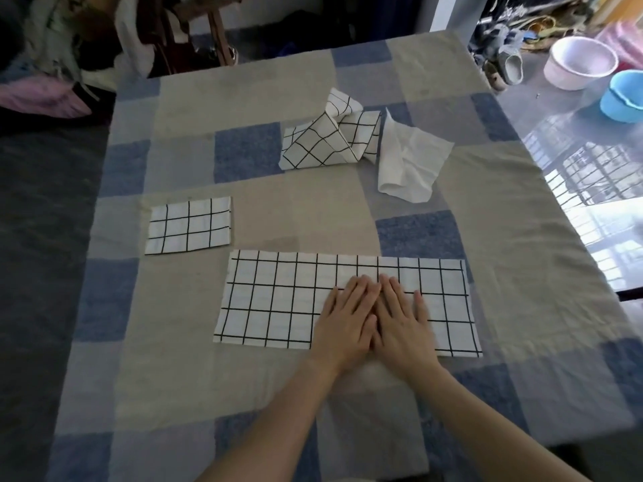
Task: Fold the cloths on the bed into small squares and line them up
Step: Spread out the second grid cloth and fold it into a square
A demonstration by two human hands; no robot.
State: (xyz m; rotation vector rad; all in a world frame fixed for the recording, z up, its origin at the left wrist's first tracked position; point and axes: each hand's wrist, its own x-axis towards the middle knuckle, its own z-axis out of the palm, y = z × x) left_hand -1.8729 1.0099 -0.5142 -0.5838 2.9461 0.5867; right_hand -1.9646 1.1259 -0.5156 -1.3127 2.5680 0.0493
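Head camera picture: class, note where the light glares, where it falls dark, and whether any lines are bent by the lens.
Head view: window glare washes out the shiny floor at right; the left side beyond the bed falls dark; the wide lens bows the bed's edges; the grid cloth under both hands stays sharp and evenly lit.

A bed [181, 360] covered in a blue, grey and beige checked sheet fills the room's middle. To its right a glossy floor [574, 140] mirrors bright window light and a grille pattern. A white basin [579, 62] and a blue basin [622, 97] stand there, with shoes [509, 62] nearby. Heaped clothes [59, 60] lie far left.
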